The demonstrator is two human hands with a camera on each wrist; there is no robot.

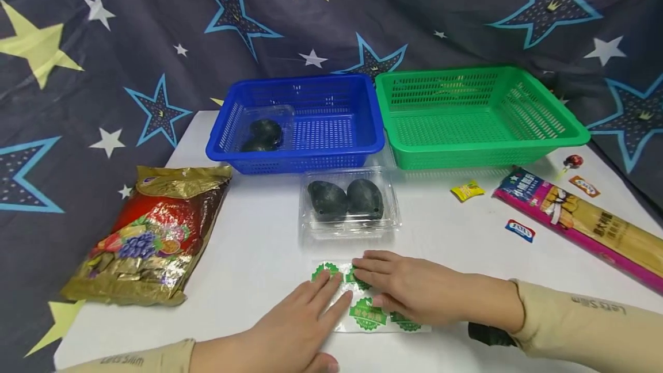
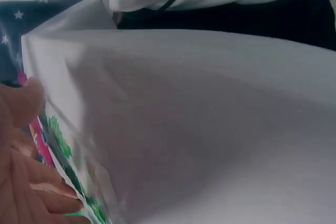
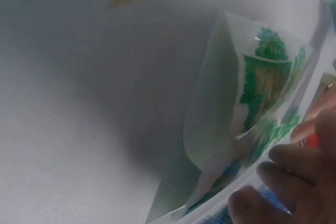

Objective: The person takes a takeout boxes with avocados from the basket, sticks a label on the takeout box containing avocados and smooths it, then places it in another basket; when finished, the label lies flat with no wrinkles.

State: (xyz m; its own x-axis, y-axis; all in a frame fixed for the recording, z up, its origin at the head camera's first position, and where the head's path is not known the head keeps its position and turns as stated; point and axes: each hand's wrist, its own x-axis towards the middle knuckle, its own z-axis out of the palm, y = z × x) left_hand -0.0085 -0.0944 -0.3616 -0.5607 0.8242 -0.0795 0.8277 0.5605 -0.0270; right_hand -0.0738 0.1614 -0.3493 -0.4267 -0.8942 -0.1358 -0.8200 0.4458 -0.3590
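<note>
A sheet of green round stickers (image 1: 368, 313) lies on the white table near its front. My left hand (image 1: 295, 324) rests on the sheet's left side with fingers stretched out. On its upper right part lies my right hand (image 1: 409, 286), its fingers extended over the stickers. In the right wrist view, the sheet (image 3: 265, 85) bends up off the table beside the fingers. Just beyond the hands stands a closed clear plastic box (image 1: 391, 220) with two dark green fruits (image 1: 328, 199), which look like avocados.
At the back, a blue basket (image 1: 305, 161) contains another clear box with dark fruits, beside a green basket (image 1: 481, 148). A gold candy bag (image 1: 150, 235) lies left. On the right are a noodle packet (image 1: 585, 217), a yellow candy (image 1: 468, 190), a lollipop (image 1: 573, 161) and small wrapped candies (image 1: 520, 230).
</note>
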